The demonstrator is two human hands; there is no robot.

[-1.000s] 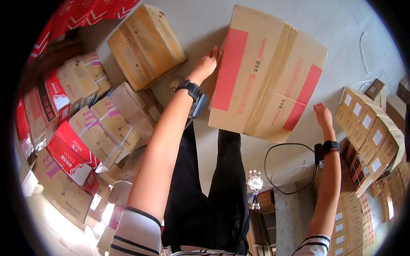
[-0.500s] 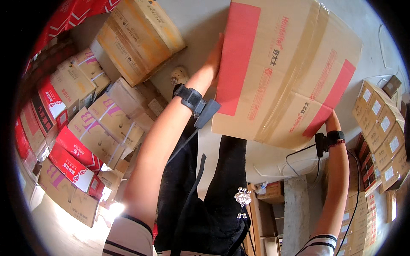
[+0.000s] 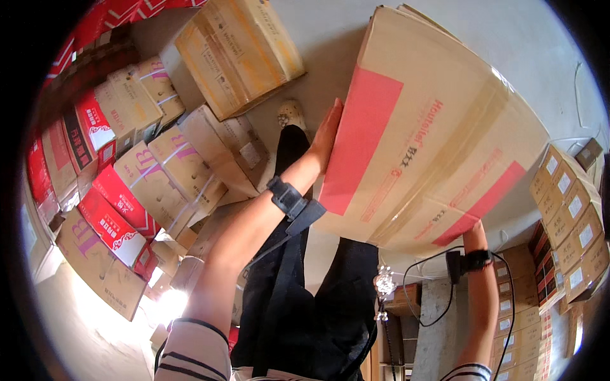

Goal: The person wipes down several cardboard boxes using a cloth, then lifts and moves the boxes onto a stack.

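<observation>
A large brown cardboard box (image 3: 422, 146) with red bands and clear tape along its middle is held between my two hands, off the floor and in front of my legs. My left hand (image 3: 327, 136) presses against its left side, fingers stretched along the cardboard. At the near right edge, my right hand (image 3: 474, 237) grips the box; its fingers are mostly hidden behind it. A slightly raised flap (image 3: 429, 22) shows at the far end. Both wrists wear black straps with small devices and cables.
A taped brown carton (image 3: 238, 57) stands on the floor at the far left. Brown and red cartons (image 3: 121, 184) are piled along the left. More stacked cartons (image 3: 575, 216) line the right, with a white cable on the floor nearby. My shoe (image 3: 291, 115) shows beyond my left arm.
The box has come lower in the picture and its far end now shows, with a flap edge. Both hands moved with it, keeping their hold. The surroundings at left shifted slightly rightward.
</observation>
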